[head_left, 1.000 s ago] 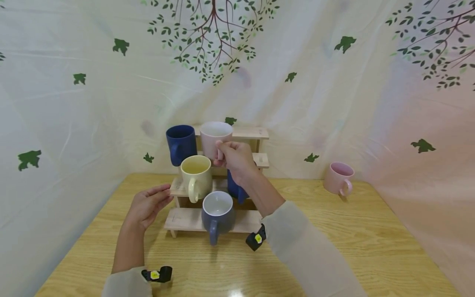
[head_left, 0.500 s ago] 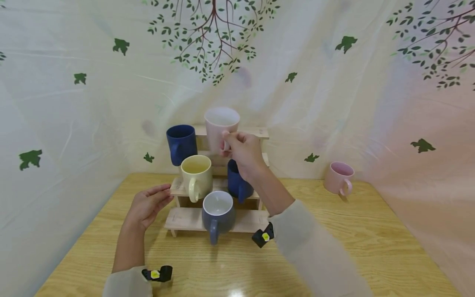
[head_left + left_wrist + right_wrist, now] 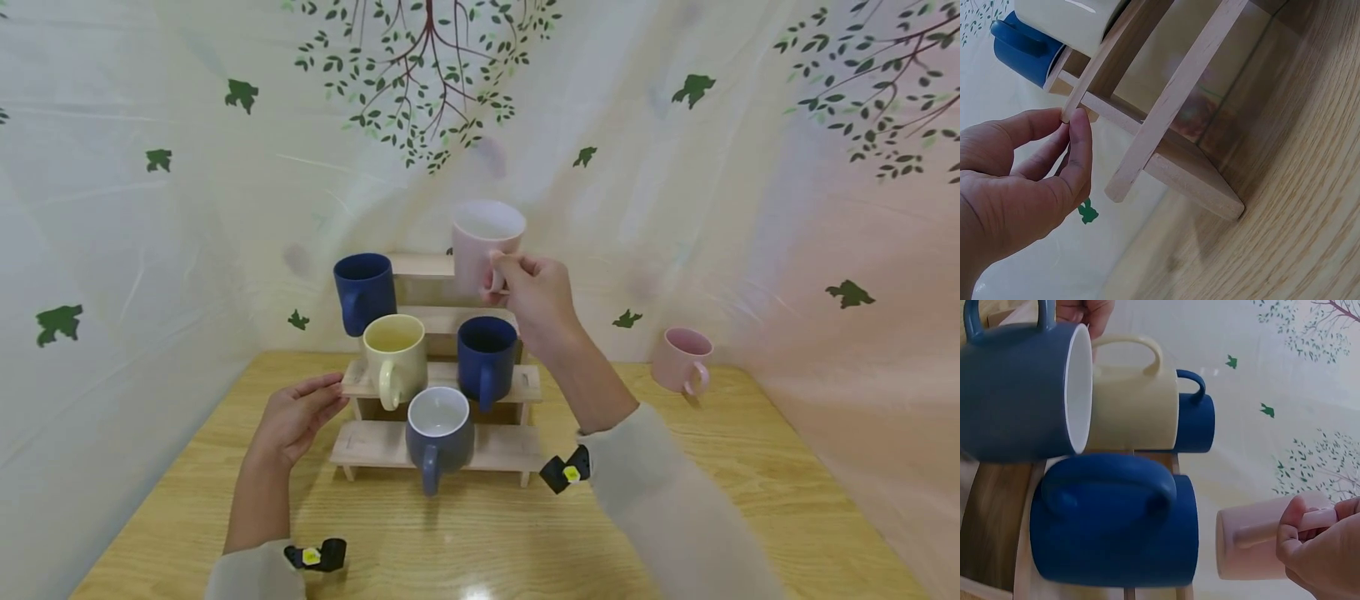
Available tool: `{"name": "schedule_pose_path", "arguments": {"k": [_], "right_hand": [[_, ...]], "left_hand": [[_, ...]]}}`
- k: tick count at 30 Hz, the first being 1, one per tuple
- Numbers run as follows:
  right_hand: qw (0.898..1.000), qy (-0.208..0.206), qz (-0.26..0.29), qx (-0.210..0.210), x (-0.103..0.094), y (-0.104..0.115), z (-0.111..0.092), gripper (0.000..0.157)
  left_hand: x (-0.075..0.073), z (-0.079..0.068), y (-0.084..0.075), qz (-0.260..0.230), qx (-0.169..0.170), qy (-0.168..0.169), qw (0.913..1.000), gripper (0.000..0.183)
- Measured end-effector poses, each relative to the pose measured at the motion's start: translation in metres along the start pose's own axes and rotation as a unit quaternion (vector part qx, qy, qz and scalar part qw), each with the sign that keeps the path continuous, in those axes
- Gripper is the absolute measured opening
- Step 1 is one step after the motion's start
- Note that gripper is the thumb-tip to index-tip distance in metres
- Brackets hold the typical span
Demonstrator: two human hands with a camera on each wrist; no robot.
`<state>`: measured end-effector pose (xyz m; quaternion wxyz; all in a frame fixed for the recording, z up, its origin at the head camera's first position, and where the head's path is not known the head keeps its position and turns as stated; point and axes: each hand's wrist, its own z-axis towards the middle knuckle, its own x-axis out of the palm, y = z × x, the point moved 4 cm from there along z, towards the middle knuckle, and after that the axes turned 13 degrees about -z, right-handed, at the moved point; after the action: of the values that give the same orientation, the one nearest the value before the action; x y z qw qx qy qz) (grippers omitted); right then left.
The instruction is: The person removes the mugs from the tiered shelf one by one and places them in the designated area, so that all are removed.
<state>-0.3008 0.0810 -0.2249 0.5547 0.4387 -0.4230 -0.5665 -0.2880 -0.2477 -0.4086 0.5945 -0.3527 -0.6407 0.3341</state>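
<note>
My right hand (image 3: 546, 304) pinches the handle of a pale pink mug (image 3: 472, 254), white inside, held up before the right part of the top tier of a stepped wooden rack (image 3: 498, 450). In the right wrist view the thumb and fingers close round that handle. My left hand (image 3: 296, 417) pinches the left end of a lower rack board (image 3: 1141, 134) between thumb and fingers. A navy mug (image 3: 369, 292) sits upper left on the rack. Below it stand a yellow mug (image 3: 405, 358) and another navy mug (image 3: 487, 354). A grey-blue mug (image 3: 444, 442) rests on the lowest board.
Another pink mug (image 3: 678, 362) stands on the wooden table (image 3: 675, 483) near its back right corner, handle turned to the front right. A pale curtain (image 3: 225, 217) with leaf prints hangs behind and at the sides.
My right hand has lifted the pale pink mug up and to the right, away from beside the upper navy mug. The lower navy mug is now uncovered. My left hand has stayed put.
</note>
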Motion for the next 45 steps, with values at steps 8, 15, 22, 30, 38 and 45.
{"name": "schedule_pose_path", "arguments": {"k": [8, 15, 22, 30, 38, 45], "right_hand": [[0.999, -0.027, -0.021, -0.019, -0.032, 0.004, 0.000, 0.034], [0.998, -0.061, -0.012, -0.019, -0.064, 0.000, 0.004, 0.033], [0.996, -0.085, -0.016, -0.013, -0.095, -0.011, 0.005, 0.035], [0.993, -0.108, -0.038, 0.005, -0.130, -0.032, 0.003, 0.038], [0.990, -0.122, -0.058, 0.032, -0.156, -0.061, -0.001, 0.037], [0.982, -0.128, -0.126, 0.055, -0.174, -0.094, -0.005, 0.039]], "left_hand": [[0.000, -0.001, 0.000, -0.003, -0.001, -0.001, 1.0000, 0.020], [0.001, 0.001, 0.001, -0.008, -0.001, 0.001, 1.0000, 0.019], [0.000, 0.001, 0.002, -0.008, 0.000, 0.001, 1.0000, 0.020], [0.000, 0.002, 0.002, -0.008, -0.001, -0.001, 1.0000, 0.020], [0.000, 0.002, 0.002, -0.008, 0.000, -0.003, 1.0000, 0.019], [0.001, 0.002, 0.003, -0.014, -0.002, -0.003, 0.9999, 0.021]]}}
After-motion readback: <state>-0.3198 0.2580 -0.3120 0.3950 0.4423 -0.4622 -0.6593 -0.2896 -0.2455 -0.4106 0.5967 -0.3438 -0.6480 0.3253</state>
